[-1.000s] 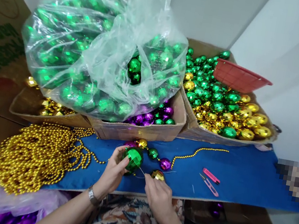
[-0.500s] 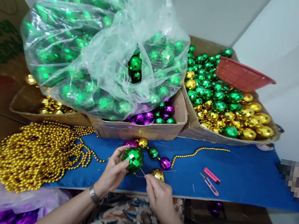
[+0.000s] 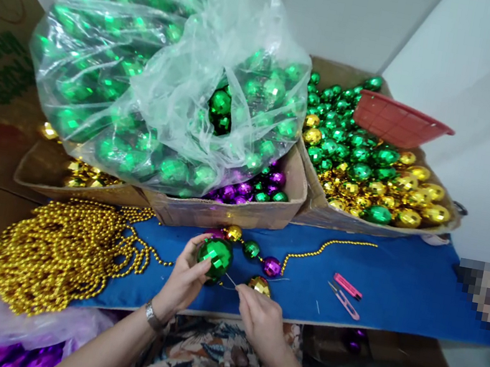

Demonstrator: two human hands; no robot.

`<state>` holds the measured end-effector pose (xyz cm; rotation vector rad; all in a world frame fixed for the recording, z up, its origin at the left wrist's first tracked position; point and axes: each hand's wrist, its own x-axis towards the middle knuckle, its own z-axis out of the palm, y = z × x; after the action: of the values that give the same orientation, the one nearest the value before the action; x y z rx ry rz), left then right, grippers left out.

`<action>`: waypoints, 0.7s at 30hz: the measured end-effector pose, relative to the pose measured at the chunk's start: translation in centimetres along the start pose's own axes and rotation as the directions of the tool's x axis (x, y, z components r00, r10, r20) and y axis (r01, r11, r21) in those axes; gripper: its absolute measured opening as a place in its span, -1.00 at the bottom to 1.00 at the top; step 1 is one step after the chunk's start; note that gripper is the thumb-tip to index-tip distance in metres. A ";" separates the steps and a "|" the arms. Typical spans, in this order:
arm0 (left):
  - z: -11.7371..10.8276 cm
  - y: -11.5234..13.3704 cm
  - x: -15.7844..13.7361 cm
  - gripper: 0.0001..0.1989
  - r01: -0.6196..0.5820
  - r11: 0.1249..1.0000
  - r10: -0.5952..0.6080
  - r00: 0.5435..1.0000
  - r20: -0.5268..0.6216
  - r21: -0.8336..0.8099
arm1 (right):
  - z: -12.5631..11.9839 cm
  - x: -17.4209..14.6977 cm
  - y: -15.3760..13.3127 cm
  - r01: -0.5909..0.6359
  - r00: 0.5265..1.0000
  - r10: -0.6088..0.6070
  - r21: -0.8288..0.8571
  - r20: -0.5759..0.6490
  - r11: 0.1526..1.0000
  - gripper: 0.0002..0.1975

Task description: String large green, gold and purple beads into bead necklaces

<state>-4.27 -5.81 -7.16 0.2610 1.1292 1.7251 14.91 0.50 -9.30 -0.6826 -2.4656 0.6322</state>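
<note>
My left hand [image 3: 185, 277] grips a large green faceted ball bead [image 3: 214, 256], its thumb across the front. A thin pale string [image 3: 230, 279] runs from that bead to my right hand [image 3: 256, 318], whose thumb and forefinger pinch it. Beyond the held bead lies a strung row with a gold bead [image 3: 234, 234], a smaller green bead [image 3: 252, 248] and a purple bead [image 3: 272, 267], joined to a gold bead chain [image 3: 333, 245]. A large gold bead [image 3: 260, 285] sits on the table just behind my right hand.
A heap of gold bead chain [image 3: 48, 250] lies at left. Pink thread snips [image 3: 346, 302] and a pink cutter [image 3: 347, 286] rest on the blue cloth [image 3: 402, 287]. Behind stand cardboard boxes [image 3: 230, 214] of beads, a bag of green beads [image 3: 102, 76] and a red basket [image 3: 398, 122].
My left hand has shifted slightly left with the green bead, away from my right hand. A little more string shows between them. My right hand stays almost in place.
</note>
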 end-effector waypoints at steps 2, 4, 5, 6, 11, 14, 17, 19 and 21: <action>-0.7 0.8 0.8 -0.44 -0.110 0.993 0.113 0.991 -0.069 0.053 | -0.8 -0.3 0.8 0.012 1.000 -0.012 -0.024 0.022 1.000 -0.71; -1.6 1.6 1.5 -0.41 -0.236 0.958 0.257 0.959 -0.119 0.165 | -1.8 -0.4 1.5 0.011 1.000 -0.010 -0.044 0.027 0.999 -0.71; -2.1 1.9 1.8 -0.38 -0.280 0.927 0.316 0.941 -0.120 0.249 | -2.3 -0.4 1.8 0.009 1.000 -0.008 -0.055 0.023 0.998 -0.72; -2.4 2.1 2.0 -0.35 -0.310 0.887 0.363 0.926 -0.101 0.341 | -2.8 -0.3 1.9 0.010 1.000 -0.009 -0.068 0.017 0.998 -0.72; -3.0 1.9 1.8 -0.37 -0.423 0.653 0.459 0.881 0.116 0.628 | -4.1 0.7 1.1 0.081 0.996 -0.076 -0.160 0.038 0.984 -0.72; -2.9 1.5 1.6 -0.40 -0.472 0.575 0.477 0.857 0.195 0.668 | -4.0 1.1 0.8 0.089 0.996 -0.085 -0.192 0.030 0.977 -0.72; -3.0 1.5 1.6 -0.42 -0.512 0.512 0.489 0.834 0.256 0.690 | -3.9 1.2 0.8 0.090 0.996 -0.090 -0.213 0.013 0.973 -0.74; -3.2 1.6 1.6 -0.42 -0.549 0.454 0.489 0.812 0.319 0.702 | -4.0 1.2 1.0 0.104 0.995 -0.104 -0.229 0.013 0.968 -0.73; -3.4 1.8 1.7 -0.43 -0.583 0.404 0.485 0.790 0.376 0.705 | -4.2 1.2 1.0 0.120 0.993 -0.116 -0.244 0.029 0.962 -0.72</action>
<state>-8.33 -6.36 -8.13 1.4307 1.8307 1.5502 16.74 3.26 -6.19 -0.6178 -2.6017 0.2894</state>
